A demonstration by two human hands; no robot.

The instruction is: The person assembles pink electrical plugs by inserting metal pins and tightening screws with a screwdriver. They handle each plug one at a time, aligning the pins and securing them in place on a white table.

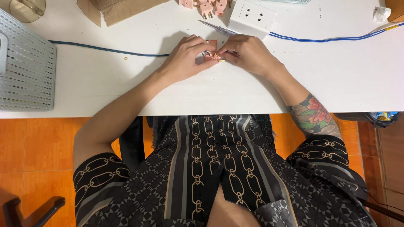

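Both hands, left hand and right hand, pinch 1 small pink plug part with brass pieces between closed fingertips. Behind them lie 1 screwdriver, 1 white socket block and about 3 pink plugs.

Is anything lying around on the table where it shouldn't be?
One small thing: a tiny brass-coloured ring or nut lies alone on the white table, beside the dark blue cable, apart from the left hand and right hand pinching a small pink plug part. Nothing looks spilled or broken.
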